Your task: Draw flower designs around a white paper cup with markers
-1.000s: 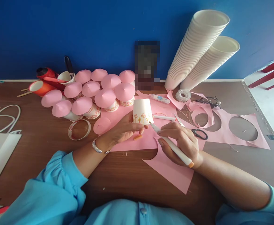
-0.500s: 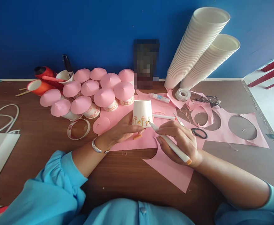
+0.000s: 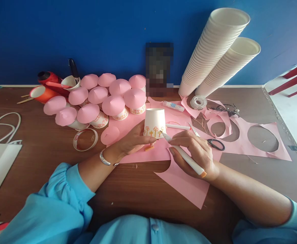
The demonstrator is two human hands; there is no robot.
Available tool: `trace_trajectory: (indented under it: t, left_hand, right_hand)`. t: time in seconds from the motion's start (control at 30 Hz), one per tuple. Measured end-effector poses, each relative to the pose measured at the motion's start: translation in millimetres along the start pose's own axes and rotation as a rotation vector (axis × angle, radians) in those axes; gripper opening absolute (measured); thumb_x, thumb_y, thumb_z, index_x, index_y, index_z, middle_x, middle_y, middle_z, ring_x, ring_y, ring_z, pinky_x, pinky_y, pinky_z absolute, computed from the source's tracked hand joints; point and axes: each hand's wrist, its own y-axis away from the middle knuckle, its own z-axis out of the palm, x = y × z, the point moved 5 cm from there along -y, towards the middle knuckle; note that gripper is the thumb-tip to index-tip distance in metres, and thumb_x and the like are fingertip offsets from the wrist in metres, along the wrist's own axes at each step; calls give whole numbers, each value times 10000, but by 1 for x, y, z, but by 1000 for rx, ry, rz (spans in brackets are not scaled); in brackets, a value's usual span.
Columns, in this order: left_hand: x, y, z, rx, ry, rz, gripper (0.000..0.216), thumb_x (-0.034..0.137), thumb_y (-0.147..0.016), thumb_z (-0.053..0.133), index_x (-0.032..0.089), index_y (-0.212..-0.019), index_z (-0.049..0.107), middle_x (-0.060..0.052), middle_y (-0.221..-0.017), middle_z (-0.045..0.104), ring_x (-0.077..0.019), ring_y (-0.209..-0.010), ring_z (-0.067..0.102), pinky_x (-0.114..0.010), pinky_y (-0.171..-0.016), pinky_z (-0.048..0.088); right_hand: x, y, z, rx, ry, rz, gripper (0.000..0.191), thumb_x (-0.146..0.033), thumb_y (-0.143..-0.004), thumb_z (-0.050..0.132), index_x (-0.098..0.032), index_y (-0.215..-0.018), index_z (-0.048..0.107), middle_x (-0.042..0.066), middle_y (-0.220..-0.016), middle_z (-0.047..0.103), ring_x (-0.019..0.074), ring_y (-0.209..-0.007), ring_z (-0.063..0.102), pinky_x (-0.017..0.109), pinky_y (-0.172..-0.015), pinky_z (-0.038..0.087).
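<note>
Upside down in my left hand [image 3: 134,137] is a white paper cup [image 3: 154,118], its rim pointing down. Small orange and red flowers with stems run around its lower part. The fingers of my left hand wrap the cup's left side and rim. My right hand [image 3: 195,150] grips a white marker [image 3: 189,159] with an orange end, its tip at the cup's right side near the flowers. Just below the cup an orange marker cap [image 3: 149,148] lies on pink paper [image 3: 138,154]. A white pen with a red tip [image 3: 177,126] rests behind my right hand.
Several decorated cups with pink paper cones [image 3: 114,105] stand at the back left. Two tall cup stacks [image 3: 214,44] lean near the blue wall. Scissors [image 3: 216,144], clear tape [image 3: 198,102], a glue tube [image 3: 173,106] and cut pink paper [image 3: 242,145] lie rightward. A power strip [image 3: 3,169] sits left.
Both hands stay almost in place. The marker tip stays at the cup's right side, and a flower there looks slightly more drawn.
</note>
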Motion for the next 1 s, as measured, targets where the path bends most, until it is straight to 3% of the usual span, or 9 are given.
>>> trace_trajectory:
  t: [0.37,0.6,0.83,1.0]
  left_hand:
    - [-4,0,-1,-11,47,5,389,341,-860,828,206,-1168,631,-3,-836,588,-112,-660,513,-260,-537,382]
    - [1,-3,0,1,138,52,297,289,-835,836,194,-1017,621,-3,-828,579,-112,-652,533,-253,-514,404]
    - [-5,-2,-10,16,256,49,396,289,-857,796,225,-1201,609,-65,-1078,680,-143,-750,656,-218,-498,461]
    - [-4,-1,-10,49,233,16,415,263,-771,884,211,-1080,611,12,-866,619,-100,-695,583,-192,-527,451]
  right_hand:
    - [-3,-1,1,-15,-14,-35,192,-99,-955,619,-199,-1119,609,29,-803,684,182,-667,691,308,-535,568]
    - [-4,-2,-2,28,-20,-53,205,-77,-951,603,-198,-1117,607,24,-786,668,180,-658,678,307,-526,564]
    - [-4,-1,-1,39,-32,-61,185,-85,-957,606,-180,-1116,616,43,-812,680,184,-681,691,305,-543,568]
    - [-5,-1,-1,34,-31,-61,172,-89,-968,606,-181,-1113,617,48,-815,683,181,-688,690,304,-541,569]
